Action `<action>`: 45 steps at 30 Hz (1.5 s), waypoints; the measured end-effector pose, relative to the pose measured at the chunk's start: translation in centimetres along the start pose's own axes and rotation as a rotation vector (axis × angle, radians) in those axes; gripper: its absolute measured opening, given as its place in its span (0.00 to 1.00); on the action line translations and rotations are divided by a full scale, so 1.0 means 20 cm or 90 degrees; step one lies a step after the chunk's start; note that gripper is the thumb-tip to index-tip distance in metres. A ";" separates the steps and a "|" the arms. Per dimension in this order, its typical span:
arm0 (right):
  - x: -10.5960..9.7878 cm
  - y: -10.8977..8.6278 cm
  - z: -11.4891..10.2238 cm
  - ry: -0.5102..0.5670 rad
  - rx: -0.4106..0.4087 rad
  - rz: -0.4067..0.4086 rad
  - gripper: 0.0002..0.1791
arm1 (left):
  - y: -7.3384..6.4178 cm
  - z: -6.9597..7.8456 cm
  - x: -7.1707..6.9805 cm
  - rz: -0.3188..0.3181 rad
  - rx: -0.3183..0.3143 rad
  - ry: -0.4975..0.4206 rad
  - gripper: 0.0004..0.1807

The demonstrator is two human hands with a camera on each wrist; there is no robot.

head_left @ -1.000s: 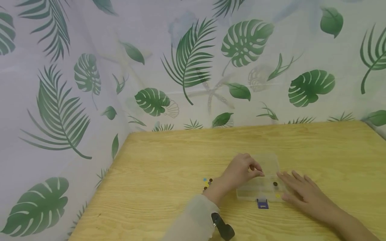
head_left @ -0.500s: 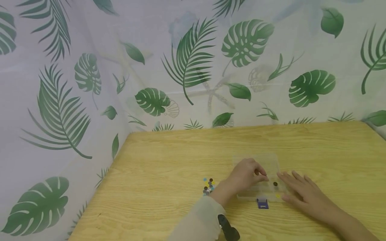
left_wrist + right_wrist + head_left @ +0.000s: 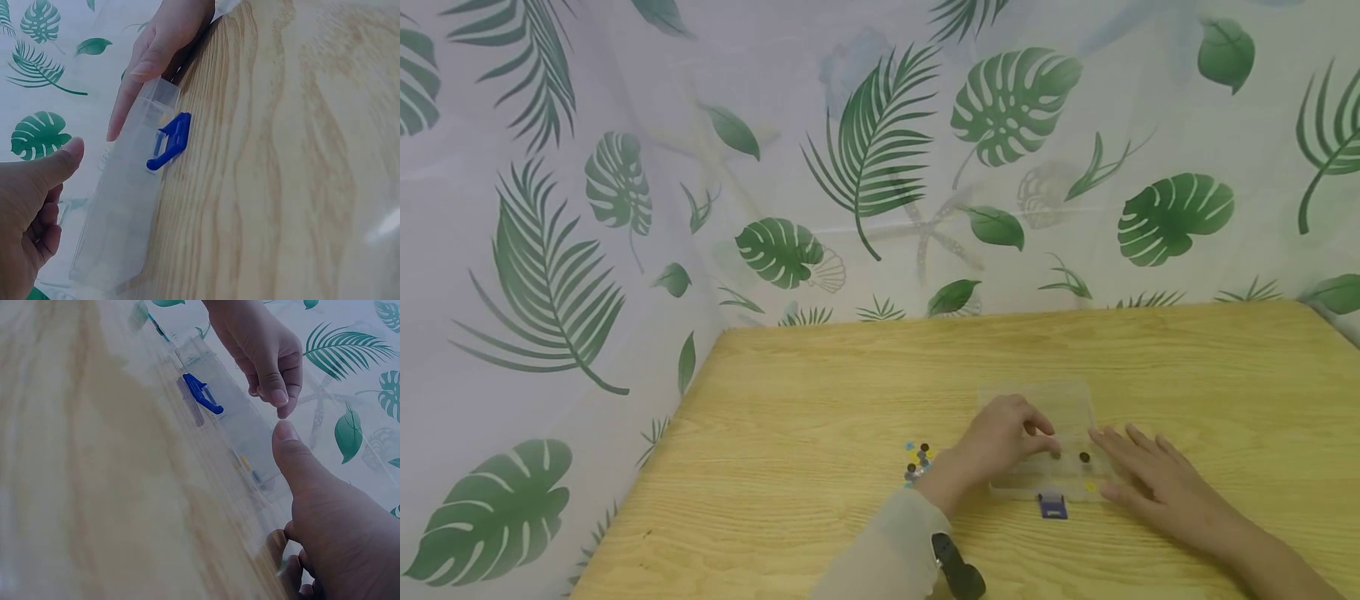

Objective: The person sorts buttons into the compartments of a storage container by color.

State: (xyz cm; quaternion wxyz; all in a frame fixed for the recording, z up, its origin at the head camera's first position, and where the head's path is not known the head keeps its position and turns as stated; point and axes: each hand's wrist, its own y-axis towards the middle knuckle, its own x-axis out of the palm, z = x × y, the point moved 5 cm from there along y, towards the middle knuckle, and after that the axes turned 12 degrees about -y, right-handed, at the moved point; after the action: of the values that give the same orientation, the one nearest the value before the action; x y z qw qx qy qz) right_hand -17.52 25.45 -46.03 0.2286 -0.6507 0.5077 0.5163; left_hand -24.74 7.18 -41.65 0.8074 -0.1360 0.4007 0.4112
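A clear plastic divided box (image 3: pixel 1018 492) lies with its lid raised at the back and a blue latch (image 3: pixel 1052 507) at the front. Over its middle my left hand (image 3: pixel 1003 437) is bent down, thumb and index tips close together. A small greyish disc (image 3: pixel 1056 455) shows right at the thumb tip; I cannot tell whether it is pinched. Inside the box are a black disc (image 3: pixel 1085 457) and a yellow disc (image 3: pixel 1091 486). My right hand (image 3: pixel 1157 483) rests at the box's right side, fingers straight and spread.
Left of the box, several small button-like discs (image 3: pixel 917 458) in black, grey, yellow and blue lie in a loose pile, partly behind the left wrist. A black strap (image 3: pixel 955 567) circles the left sleeve. The wooden table (image 3: pixel 812 400) meets a leaf-patterned curtain (image 3: pixel 910 167) behind.
My left hand shifts right over the box, then slightly back left, and the greyish disc comes into sight below its fingertips. My right hand stays in place.
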 end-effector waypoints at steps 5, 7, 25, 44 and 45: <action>-0.01 0.00 0.00 -0.004 -0.003 0.006 0.35 | -0.02 -0.03 -0.04 0.012 0.003 -0.027 0.11; -0.01 0.00 -0.01 -0.003 -0.003 0.006 0.35 | -0.03 -0.05 -0.05 0.014 0.007 -0.035 0.11; -0.02 0.01 -0.02 0.002 -0.009 0.005 0.35 | -0.24 -0.30 -0.29 0.097 -0.066 -0.235 0.13; -0.01 0.00 -0.02 0.009 -0.006 0.003 0.35 | -0.45 -0.56 -0.40 0.140 -0.115 -0.234 0.14; -0.01 0.00 -0.02 0.008 -0.006 0.004 0.35 | -0.45 -0.58 -0.40 0.138 -0.117 -0.236 0.14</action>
State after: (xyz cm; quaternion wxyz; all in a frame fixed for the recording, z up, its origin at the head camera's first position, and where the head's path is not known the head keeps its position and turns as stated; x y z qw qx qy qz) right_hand -17.43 25.27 -45.73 0.2208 -0.6533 0.5091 0.5150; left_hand -26.62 -9.27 -43.98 0.8025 -0.0874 0.2188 0.5482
